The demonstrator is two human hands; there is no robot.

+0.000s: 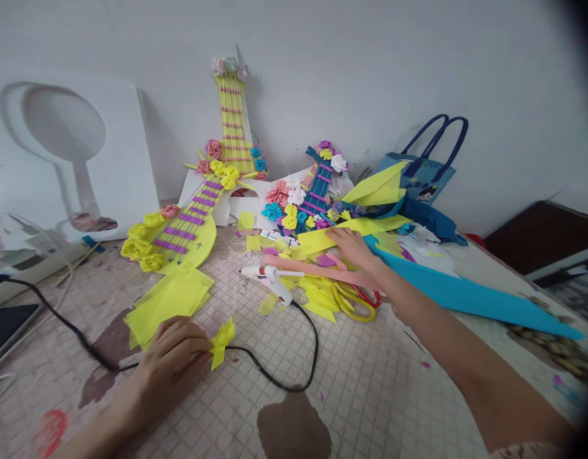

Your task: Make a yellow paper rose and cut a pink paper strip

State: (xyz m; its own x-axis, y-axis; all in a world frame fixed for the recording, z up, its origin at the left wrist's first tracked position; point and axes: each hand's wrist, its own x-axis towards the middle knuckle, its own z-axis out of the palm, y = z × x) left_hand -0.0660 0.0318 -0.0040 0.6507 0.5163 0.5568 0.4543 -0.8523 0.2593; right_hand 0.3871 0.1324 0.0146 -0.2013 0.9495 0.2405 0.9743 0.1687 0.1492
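Observation:
My left hand (179,347) is closed, pinching a small twisted piece of yellow crepe paper (222,343) just above the table. Behind that hand lies a stack of yellow paper squares (172,296). My right hand (354,247) reaches into the pile of paper, its fingers bent over a yellow paper strip (317,241); the thumb is mostly hidden. Between both hands a white glue gun (270,278) rests on its side with a glue stick in its back. Close to my right forearm are yellow-handled scissors (354,306) and a pink paper strip (313,268).
Paper-flowered toy guitars, one yellow (186,236), one blue (317,188), another yellow (234,121), stand at the back. A black cord (275,380) loops across the table. Long blue paper (466,296) lies right, before a blue bag (423,175). A white cut-out board (124,140) leans left.

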